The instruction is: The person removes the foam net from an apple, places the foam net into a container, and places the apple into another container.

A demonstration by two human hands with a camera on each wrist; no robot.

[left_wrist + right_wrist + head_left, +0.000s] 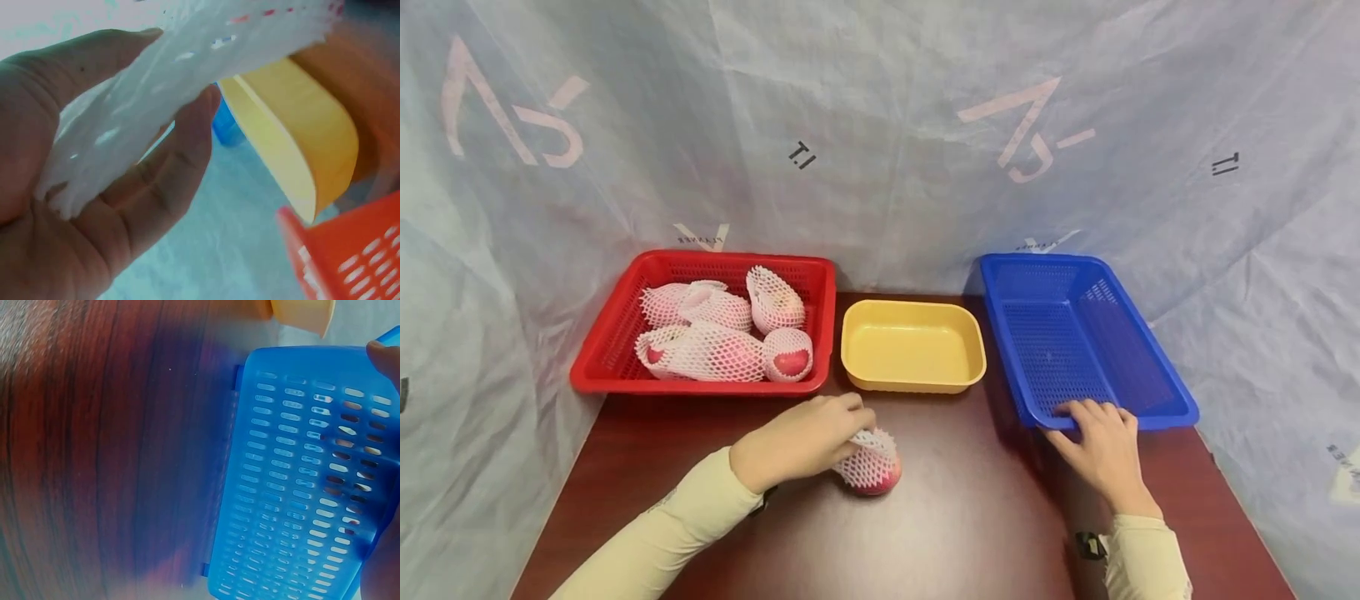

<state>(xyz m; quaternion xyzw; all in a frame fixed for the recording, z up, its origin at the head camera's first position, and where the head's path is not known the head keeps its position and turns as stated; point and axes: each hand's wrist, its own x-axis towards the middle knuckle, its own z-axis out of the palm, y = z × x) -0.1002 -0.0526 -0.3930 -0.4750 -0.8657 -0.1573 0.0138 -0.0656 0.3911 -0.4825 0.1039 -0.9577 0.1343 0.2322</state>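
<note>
"What stands furthest left?"

"A red rectangular plastic basket [700, 387] with perforated walls, at centre left of the frame. Several reddish fruits in white foam netting [715, 350] lie inside it."

"And to the right of that?"

"A cream sleeve [662, 525] slants up from the bottom left edge, ending in the left grip [805, 440], a bare hand just below the basket's near right corner."

"Is it holding anything?"

"Yes, it pinches the loose end of the white foam net around a single red rounded fruit [874, 471]. The left wrist view shows the thumb on one side of the bunched net and the fingers on the other."

"Where is that fruit?"

"Lower centre of the frame, over the dark reddish-brown wooden bench [955, 525]. Its lower right end pokes out bare from the net."

"What's above it?"

"A shallow yellow rectangular tray [913, 346], mid-frame, between the two baskets."

"And at the right?"

"A blue rectangular perforated plastic basket [1127, 358], angled, at centre right. The right grip [1101, 450] clasps its near rim, fingers over the inside and thumb outside."
</note>
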